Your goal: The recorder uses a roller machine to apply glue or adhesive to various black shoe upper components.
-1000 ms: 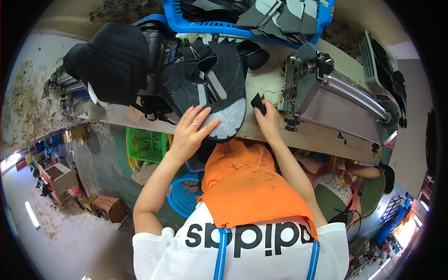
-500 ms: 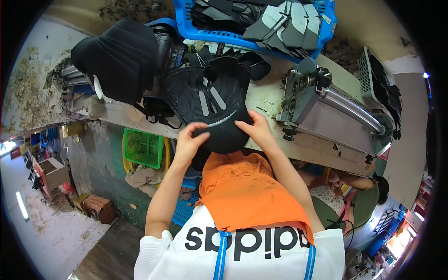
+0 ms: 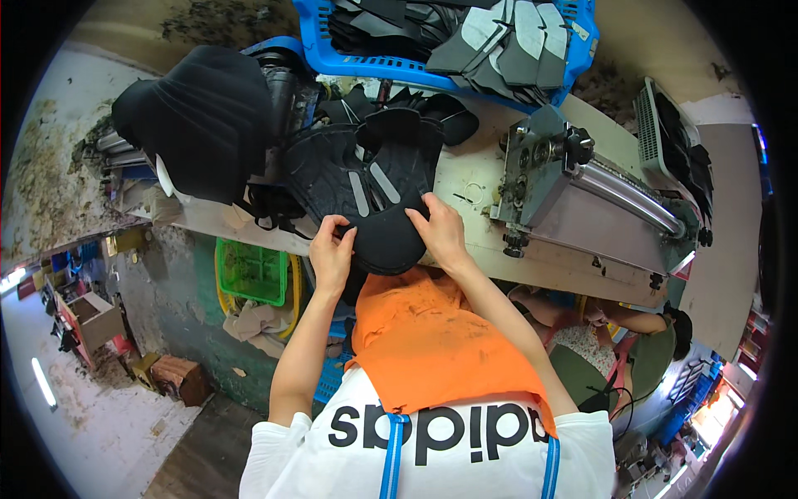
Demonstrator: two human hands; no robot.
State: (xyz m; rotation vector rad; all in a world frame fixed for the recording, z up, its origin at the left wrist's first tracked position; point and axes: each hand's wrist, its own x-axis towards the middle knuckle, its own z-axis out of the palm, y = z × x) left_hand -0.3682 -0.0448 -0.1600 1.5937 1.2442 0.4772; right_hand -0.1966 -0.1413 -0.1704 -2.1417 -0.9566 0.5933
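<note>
A black shoe upper (image 3: 320,166) lies spread at the table's front edge, two grey strips along its middle. Over its near end sits a smooth, rounded black piece (image 3: 386,243), which hangs slightly past the edge towards my orange apron (image 3: 449,333). My left hand (image 3: 332,254) pinches the left side of this rounded piece between thumb and fingers. On the opposite side my right hand (image 3: 438,230) grips its upper right corner, thumb on top. What lies under the piece is hidden.
Left stands a machine piled with black sheets (image 3: 199,116). A blue basket (image 3: 332,62) of cut pieces is at the back. Right is a metal roller machine (image 3: 607,183); beyond it, a pale crate (image 3: 652,137). Below the table hangs a green basket (image 3: 249,270). Another person sits at lower right.
The rounded piece's upper edge now lies against the upper, and the pale toothed line seen there earlier is covered. Both hands have shifted slightly, the left one up along the edge.
</note>
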